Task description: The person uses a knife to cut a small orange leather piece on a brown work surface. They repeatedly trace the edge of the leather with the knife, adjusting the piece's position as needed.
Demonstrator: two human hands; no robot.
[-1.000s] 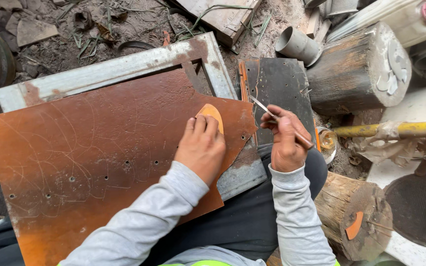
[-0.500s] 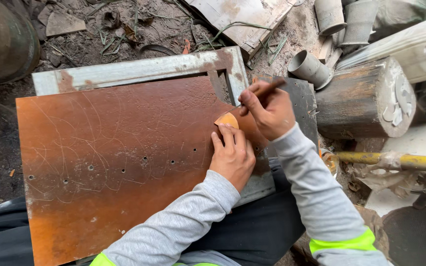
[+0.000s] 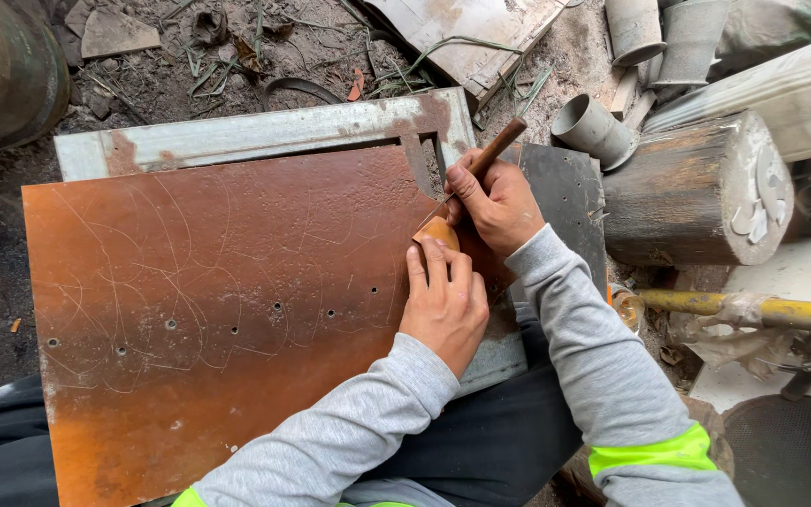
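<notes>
Since half a second ago both hands have barely shifted on the rusty metal sheet [image 3: 208,310], though the tool's tip has come down from above the sheet's edge to the template. On that scratched, hole-dotted sheet, the left hand [image 3: 445,300] lies flat with its fingers stretched together, pressing a small orange template [image 3: 437,231] near the sheet's upper right corner. Just right of it, the right hand [image 3: 497,205] has its fingers closed around a wooden-handled scriber [image 3: 481,163], tip at the template's edge, with a log stump [image 3: 687,192] farther right.
</notes>
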